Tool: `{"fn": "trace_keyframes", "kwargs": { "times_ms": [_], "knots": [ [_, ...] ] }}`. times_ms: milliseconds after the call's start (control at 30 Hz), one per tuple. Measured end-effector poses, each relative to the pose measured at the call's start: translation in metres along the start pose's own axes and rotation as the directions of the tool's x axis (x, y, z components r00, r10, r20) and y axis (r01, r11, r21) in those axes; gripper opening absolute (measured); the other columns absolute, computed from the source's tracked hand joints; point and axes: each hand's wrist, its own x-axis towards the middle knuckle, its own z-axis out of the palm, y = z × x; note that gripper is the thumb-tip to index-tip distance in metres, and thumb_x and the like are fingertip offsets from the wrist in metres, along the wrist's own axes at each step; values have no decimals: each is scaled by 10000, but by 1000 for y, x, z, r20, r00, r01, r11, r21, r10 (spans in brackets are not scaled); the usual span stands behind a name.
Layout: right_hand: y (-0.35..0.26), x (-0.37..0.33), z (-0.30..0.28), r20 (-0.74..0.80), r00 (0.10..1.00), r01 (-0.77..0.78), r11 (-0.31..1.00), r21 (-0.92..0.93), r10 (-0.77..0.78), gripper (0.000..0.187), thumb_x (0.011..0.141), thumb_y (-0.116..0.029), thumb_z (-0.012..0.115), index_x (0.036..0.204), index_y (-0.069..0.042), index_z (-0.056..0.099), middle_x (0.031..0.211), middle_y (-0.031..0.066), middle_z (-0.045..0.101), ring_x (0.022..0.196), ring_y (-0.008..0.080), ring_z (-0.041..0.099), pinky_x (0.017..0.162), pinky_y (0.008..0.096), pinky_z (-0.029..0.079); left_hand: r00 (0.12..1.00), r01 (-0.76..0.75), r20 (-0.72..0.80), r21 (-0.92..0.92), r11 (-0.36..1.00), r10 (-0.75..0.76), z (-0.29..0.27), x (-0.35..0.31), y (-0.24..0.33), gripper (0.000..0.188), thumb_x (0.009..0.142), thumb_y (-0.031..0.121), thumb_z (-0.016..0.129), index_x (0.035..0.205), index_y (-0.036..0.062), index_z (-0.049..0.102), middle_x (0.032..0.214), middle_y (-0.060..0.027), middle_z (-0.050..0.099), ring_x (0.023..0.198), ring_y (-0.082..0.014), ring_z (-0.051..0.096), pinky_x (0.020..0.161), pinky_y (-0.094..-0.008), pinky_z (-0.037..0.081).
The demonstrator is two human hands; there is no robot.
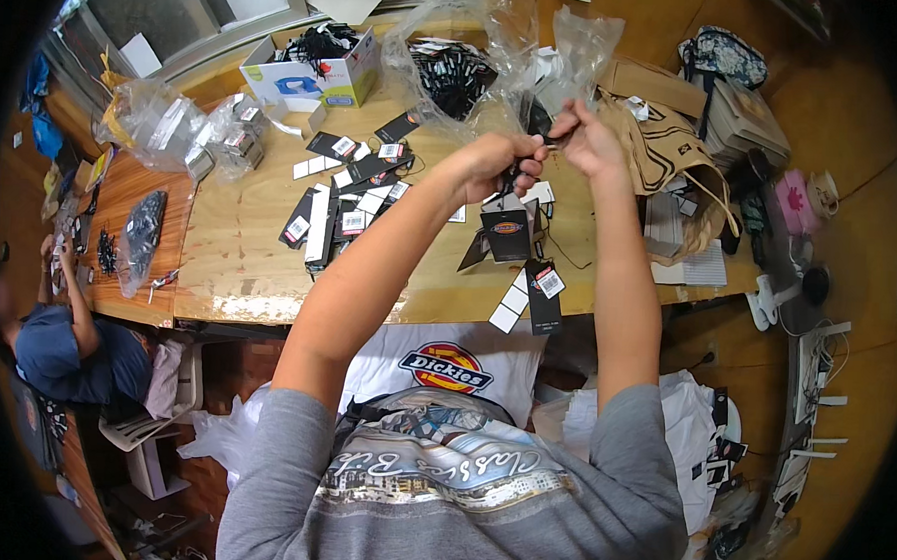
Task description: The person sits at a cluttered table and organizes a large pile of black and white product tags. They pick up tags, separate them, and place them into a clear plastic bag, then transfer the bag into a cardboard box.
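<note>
Above the table my left hand [495, 166] is closed around black hang tag strings [510, 179]. Black hang tags [506, 239] dangle under that hand, and a black tag with a white sticker [545, 296] hangs lower, beside a white perforated label [510, 301]. My right hand [592, 146] is just to the right, its thumb and fingers pinched close to the left fingertips. What it pinches is too small to make out. Left of my hands lies a loose pile of black and white hang tags [354, 222] on the wooden table [232, 241].
Behind my hands an open clear bag [504, 32] holds black strings [449, 78]. A white box [352, 80] of black strings stands at the back. A brown paper bag [665, 139] is at the right. At far left, a person [75, 349] sits working.
</note>
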Motion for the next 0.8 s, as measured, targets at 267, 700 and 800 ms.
{"fn": "trace_keyframes", "kwargs": {
  "times_ms": [267,700,800],
  "knots": [
    [26,-55,6,477,817,577,476,-663,-325,432,756,-73,528,1153,-38,361,1043,90,482,952,137,465,854,241,331,957,287,-7,144,947,-289,-18,-8,8,193,838,174,377,665,91,402,532,46,316,441,-74,296,410,-195,291],
    [0,-91,68,472,877,471,35,-881,93,149,763,-122,499,738,14,555,592,39,532,528,85,454,506,224,375,984,-125,178,705,698,-4,-28,-46,12,289,833,278,431,705,40,534,671,-1,512,683,-82,458,675,-222,363],
    [-17,-92,92,566,824,556,-248,-793,36,151,772,-120,485,712,10,534,587,64,525,544,122,479,520,234,376,990,-138,126,816,562,61,-26,-48,2,287,836,301,421,770,55,553,732,7,535,727,-89,452,706,-224,350]
  ]
}}
